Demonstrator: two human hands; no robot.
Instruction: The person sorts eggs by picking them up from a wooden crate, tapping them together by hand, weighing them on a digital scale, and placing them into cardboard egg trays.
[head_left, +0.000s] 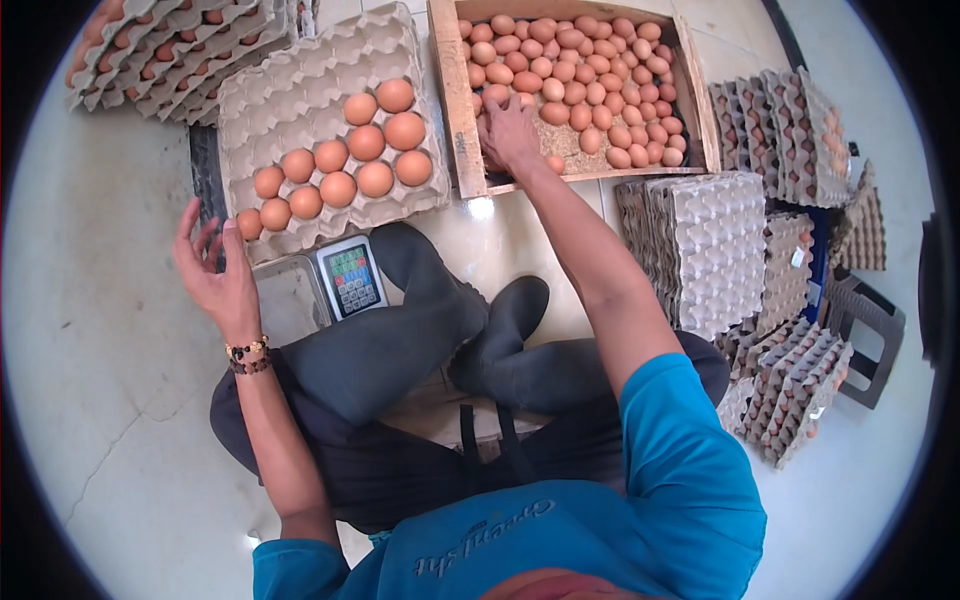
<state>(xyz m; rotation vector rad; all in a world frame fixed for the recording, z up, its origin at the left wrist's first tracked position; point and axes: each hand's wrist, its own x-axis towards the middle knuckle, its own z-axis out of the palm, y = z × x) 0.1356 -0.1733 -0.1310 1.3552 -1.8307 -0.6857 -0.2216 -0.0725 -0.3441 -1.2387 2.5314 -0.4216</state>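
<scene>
My left hand [217,270] is open, fingers spread and palm up, beside the front left corner of a grey cardboard egg tray [290,110]. Closest to its thumb is a brown egg [249,224] in the tray's corner. More brown eggs [336,188] fill cups along the tray's front and right side; the remaining cups hold none. My right hand [508,135] reaches into the left part of a wooden crate [457,120], its fingers curled down at the eggs there. The hand itself hides most of its grip. Many loose brown eggs [580,90] lie in the crate on straw-coloured bedding [570,143].
A digital scale [352,278] sits before the tray, close to my boot [425,275]. Stacked filled trays [190,50] stand at upper left, others [785,135] at right. A pile of egg trays [700,250] and a dark plastic stool [868,330] are also at right.
</scene>
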